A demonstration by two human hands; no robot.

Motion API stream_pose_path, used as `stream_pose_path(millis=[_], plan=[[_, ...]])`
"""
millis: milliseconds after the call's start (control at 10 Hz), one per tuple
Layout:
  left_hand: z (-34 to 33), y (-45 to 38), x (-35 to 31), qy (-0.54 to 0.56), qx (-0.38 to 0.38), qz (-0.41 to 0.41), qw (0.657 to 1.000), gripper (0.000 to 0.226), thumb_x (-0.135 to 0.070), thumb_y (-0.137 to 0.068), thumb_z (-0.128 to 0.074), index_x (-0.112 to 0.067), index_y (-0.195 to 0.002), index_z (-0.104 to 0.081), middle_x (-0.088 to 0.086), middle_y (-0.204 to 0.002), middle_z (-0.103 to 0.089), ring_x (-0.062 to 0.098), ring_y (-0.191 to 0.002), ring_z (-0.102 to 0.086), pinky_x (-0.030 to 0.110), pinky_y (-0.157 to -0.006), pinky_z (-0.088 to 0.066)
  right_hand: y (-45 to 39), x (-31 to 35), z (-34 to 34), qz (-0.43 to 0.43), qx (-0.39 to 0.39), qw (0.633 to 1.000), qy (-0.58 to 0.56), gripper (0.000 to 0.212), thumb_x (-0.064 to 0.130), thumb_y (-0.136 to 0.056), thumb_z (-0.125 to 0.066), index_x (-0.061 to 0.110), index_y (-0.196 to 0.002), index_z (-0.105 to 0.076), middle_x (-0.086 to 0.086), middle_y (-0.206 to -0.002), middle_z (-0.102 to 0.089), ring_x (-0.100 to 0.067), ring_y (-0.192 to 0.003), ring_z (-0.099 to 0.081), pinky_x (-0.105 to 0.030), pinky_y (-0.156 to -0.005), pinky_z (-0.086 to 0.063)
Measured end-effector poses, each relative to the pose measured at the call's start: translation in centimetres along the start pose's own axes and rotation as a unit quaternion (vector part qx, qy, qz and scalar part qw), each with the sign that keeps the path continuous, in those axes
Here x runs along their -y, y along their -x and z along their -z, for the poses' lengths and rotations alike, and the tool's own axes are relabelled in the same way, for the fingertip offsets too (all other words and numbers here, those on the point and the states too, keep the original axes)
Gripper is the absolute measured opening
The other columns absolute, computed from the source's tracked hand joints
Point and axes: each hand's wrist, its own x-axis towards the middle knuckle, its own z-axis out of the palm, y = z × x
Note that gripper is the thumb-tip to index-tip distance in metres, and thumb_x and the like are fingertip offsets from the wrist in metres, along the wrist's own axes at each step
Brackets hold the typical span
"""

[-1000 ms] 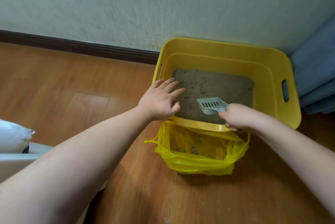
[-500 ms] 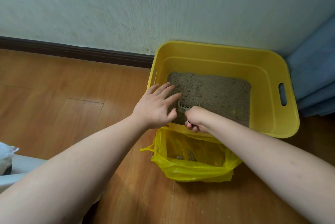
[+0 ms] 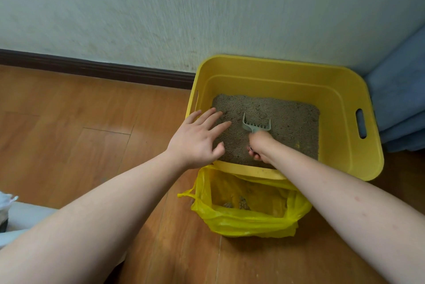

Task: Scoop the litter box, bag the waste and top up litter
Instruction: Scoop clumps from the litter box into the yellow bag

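A: Looking down, what sits in the middle?

B: A yellow rectangular plastic litter box (image 3: 345, 90) with slot handles in its short walls, standing on the floor against the wall. Grey-brown granular litter (image 3: 292, 120) covers its bottom.

A: And the hands?

B: The right hand (image 3: 259, 143) is curled round the handle of a pale grey-green slotted plastic scoop (image 3: 256, 124), whose head rests on the litter near the middle of the box. The left hand (image 3: 195, 138) is spread flat, fingers straight, over the box's near left corner; I cannot tell whether it touches the rim.

A: Anything beside the box?

B: A thin yellow plastic bag (image 3: 248, 221) stands open on the floor, touching the box's near wall, with a few dark clumps (image 3: 239, 204) inside.

A: What about the room?

B: Warm orange-brown wooden plank flooring (image 3: 80, 145), a dark brown skirting board (image 3: 92, 69), and a pale textured wall (image 3: 184, 7). Blue fabric (image 3: 400, 90) hangs at the right edge.
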Motion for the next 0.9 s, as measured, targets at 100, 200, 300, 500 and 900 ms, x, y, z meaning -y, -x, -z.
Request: stream_pose_path(millis=[100,200,300,500,900], plan=[[0.0,0.0,0.0,0.002,-0.006,0.001,1.0,0.06,-0.049,-0.088,-0.034,-0.029,-0.144,-0.045,0.006,-0.152,-0.042,0.022,-0.145,-0.028,0.045,-0.118,-0.02,-0.6,0.3,0.8,0.005,-0.011,1.0,0.011,0.034,0.012,-0.103,-0.03,0.008,-0.132,-0.045,-0.006,-0.067,-0.045,-0.013,-0.051,-0.038,-0.022,-0.043,-0.028],[0.0,0.0,0.1,0.001,-0.002,0.002,1.0,0.061,-0.049,-0.088,-0.034,-0.029,-0.144,-0.044,0.006,-0.152,-0.041,0.022,-0.145,-0.028,0.045,-0.118,-0.019,-1.4,0.6,1.5,0.063,0.002,0.998,0.007,0.022,0.01,-0.101,-0.03,0.012,-0.117,-0.044,-0.005,-0.069,-0.039,-0.015,-0.056,-0.036,-0.026,-0.049,-0.032],[0.1,0.0,0.3,-0.001,0.002,0.002,1.0,0.061,-0.049,-0.088,-0.034,-0.029,-0.144,-0.044,0.005,-0.152,-0.041,0.022,-0.145,-0.028,0.045,-0.118,-0.018,-1.8,0.9,1.4,0.073,-0.022,0.997,-0.006,0.025,0.013,-0.102,-0.031,0.002,-0.117,-0.049,-0.007,-0.072,-0.039,-0.015,-0.057,-0.036,-0.026,-0.051,-0.032],[0.2,0.0,0.3,-0.006,0.007,0.003,1.0,0.061,-0.049,-0.088,-0.034,-0.029,-0.145,-0.043,0.005,-0.152,-0.041,0.022,-0.146,-0.027,0.045,-0.118,-0.019,0.2,0.5,1.9,0.116,-0.076,0.988,0.07,0.041,0.019,-0.103,-0.027,-0.01,-0.122,-0.048,-0.018,-0.098,-0.043,-0.025,-0.088,-0.043,-0.033,-0.075,-0.037],[0.5,-0.1,0.2,0.003,0.012,-0.003,1.0,0.062,-0.05,-0.089,-0.03,-0.03,-0.147,-0.038,0.004,-0.156,-0.035,0.02,-0.148,-0.021,0.044,-0.12,-0.015,3.4,-3.2,2.3,0.2,-0.1,0.971,0.089,0.032,0.032,-0.103,-0.033,0.003,-0.108,-0.047,-0.012,-0.089,-0.057,-0.024,-0.07,-0.054,-0.033,-0.057,-0.04]])
